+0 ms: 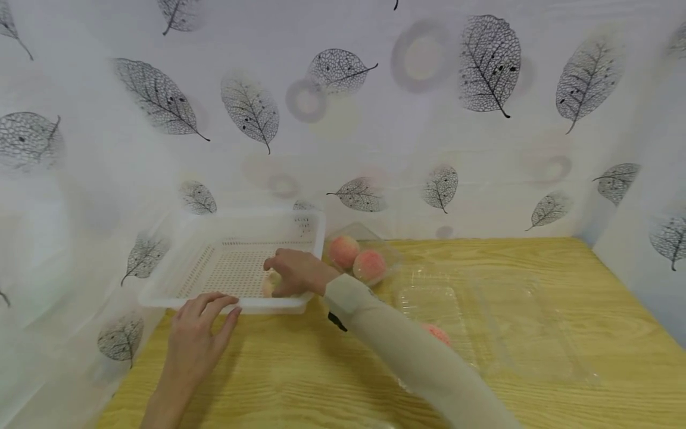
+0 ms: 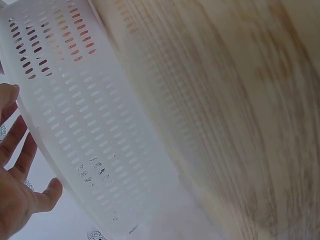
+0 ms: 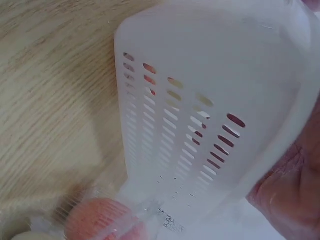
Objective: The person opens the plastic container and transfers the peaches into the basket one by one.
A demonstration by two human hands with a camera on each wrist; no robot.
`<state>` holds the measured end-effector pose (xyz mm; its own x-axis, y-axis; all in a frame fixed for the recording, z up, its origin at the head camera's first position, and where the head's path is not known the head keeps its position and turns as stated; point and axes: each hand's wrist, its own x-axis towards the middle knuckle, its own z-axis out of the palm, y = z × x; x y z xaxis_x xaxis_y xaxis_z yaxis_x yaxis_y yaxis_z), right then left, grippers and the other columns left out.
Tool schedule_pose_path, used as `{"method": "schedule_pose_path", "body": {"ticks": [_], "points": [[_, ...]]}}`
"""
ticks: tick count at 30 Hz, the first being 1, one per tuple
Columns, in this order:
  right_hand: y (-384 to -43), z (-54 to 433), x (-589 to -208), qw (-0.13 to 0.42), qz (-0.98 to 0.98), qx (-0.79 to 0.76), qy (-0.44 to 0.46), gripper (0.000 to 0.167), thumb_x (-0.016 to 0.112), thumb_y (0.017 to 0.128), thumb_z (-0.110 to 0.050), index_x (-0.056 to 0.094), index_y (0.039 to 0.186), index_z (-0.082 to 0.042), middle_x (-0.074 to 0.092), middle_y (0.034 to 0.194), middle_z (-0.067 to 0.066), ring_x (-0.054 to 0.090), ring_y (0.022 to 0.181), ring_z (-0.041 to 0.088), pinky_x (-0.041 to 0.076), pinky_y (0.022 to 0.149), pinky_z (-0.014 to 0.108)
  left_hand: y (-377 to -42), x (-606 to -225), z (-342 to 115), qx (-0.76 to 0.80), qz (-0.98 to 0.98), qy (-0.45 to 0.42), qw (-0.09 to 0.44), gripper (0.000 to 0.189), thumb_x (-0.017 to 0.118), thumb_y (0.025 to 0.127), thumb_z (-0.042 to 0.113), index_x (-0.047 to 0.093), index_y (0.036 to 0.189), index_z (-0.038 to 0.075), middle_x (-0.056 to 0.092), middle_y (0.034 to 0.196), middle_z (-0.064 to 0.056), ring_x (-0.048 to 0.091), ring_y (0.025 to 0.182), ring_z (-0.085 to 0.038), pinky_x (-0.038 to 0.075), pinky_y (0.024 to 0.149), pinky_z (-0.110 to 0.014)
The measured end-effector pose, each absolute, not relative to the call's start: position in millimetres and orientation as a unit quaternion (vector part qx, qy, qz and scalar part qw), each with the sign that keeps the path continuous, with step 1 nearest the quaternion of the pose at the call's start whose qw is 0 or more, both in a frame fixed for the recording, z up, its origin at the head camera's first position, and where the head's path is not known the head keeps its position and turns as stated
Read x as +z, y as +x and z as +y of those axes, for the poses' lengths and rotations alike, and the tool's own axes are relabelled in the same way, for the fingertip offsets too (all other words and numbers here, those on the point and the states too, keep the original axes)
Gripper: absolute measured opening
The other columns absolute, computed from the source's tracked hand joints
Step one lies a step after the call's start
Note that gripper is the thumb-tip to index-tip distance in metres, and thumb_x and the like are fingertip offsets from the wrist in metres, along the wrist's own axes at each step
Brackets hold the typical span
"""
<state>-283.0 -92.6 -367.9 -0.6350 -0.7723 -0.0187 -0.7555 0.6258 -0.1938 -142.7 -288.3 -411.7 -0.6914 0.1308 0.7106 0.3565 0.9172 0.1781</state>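
Note:
A white plastic basket with a slotted floor stands at the back left of the table. Inside its front right corner lies a pale yellowish peach, partly covered by my right hand. The fingers and thumb of that hand curl round the fruit. My left hand rests with spread, loosely bent fingers on the basket's front rim, thumb at the outer side. From the left wrist view, its fingertips touch along the rim. Reddish fruit colour shows through the wall slots in the right wrist view.
Right of the basket, a clear plastic box holds two pink peaches. Nearer me lies another clear box, with a peach partly hidden by my right forearm. A flat clear plastic piece lies farther right. Leaf-print sheeting hangs behind.

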Motion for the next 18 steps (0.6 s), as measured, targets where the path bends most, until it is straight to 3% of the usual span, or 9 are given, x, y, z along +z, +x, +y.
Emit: {"method": "schedule_pose_path", "body": {"ticks": [18], "points": [[-274.5, -79.1, -347.9, 0.021, 0.901, -0.092, -0.424, 0.051, 0.072, 0.093, -0.036, 0.061, 0.140, -0.021, 0.068, 0.125, 0.001, 0.061, 0.098, 0.011, 0.055, 0.081, 0.024, -142.2, -411.6, -288.4, -0.152, -0.903, -0.147, 0.375, 0.031, 0.089, 0.071, 0.005, 0.076, 0.099, 0.009, 0.072, 0.101, -0.013, 0.066, 0.089, -0.039, 0.049, 0.079, -0.064]]}}
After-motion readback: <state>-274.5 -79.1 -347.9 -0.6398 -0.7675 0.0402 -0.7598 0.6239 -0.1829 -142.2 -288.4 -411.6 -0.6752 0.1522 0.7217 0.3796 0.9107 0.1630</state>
